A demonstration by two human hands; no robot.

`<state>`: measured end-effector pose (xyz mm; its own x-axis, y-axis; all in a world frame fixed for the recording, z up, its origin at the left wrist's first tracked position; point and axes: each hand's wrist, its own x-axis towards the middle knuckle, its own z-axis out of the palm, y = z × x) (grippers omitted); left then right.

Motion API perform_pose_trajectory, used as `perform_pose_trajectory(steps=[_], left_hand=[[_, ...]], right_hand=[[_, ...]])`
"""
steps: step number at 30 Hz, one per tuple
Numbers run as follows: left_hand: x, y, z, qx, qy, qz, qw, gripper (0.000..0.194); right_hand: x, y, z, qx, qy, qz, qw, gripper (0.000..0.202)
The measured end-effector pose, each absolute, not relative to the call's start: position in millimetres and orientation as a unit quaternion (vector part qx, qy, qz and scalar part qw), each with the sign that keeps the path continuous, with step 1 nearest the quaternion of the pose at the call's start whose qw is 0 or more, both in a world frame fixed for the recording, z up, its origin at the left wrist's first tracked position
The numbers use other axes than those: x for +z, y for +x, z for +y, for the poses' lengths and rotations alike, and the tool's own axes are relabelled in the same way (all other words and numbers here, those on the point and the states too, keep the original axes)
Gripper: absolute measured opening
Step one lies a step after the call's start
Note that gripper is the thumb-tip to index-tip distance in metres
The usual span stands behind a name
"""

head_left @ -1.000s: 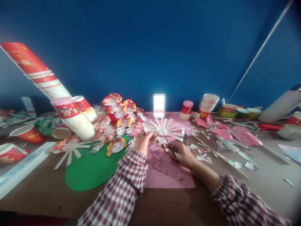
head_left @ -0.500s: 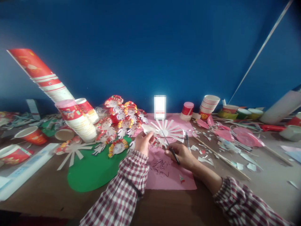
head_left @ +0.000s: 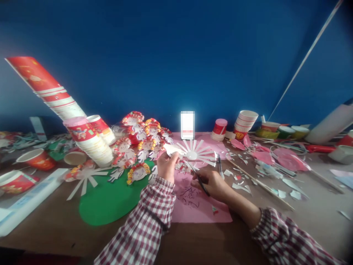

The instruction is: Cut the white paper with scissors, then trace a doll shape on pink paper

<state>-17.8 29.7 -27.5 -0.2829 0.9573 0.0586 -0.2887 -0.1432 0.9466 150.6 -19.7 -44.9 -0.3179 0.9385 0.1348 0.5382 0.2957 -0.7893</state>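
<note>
Item: cut paper cup [head_left: 193, 154], splayed strips, held just above the pink sheet [head_left: 198, 206]. Your left hand [head_left: 167, 165] has fingers clamped on a strip; right hand [head_left: 211, 182] grips scissors [head_left: 199, 179]. Risk: blades near your left fingertips; a strip may tear.

Left hand [head_left: 167, 165] holds cut paper cup [head_left: 193, 154]; right hand [head_left: 212, 183] grips scissors [head_left: 199, 179].

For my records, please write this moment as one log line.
left hand: holds white paper cutout | right hand: holds scissors at cutout | under: pink paper
</note>
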Motion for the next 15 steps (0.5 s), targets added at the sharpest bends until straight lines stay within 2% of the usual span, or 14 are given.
perform_pose_trajectory(steps=[7, 15], left_hand=[[-24.4, -17.2, 27.7, 0.659, 0.352, 0.454, 0.486, 0.022], [-25.1, -18.6, 28.6, 0.663, 0.336, 0.445, 0.499, 0.025]], right_hand=[[-38.3, 150.3, -22.3, 0.283, -0.507, -0.763, 0.285, 0.024], [-43.0, 151.5, -20.1, 0.303, -0.510, -0.753, 0.286, 0.025]])
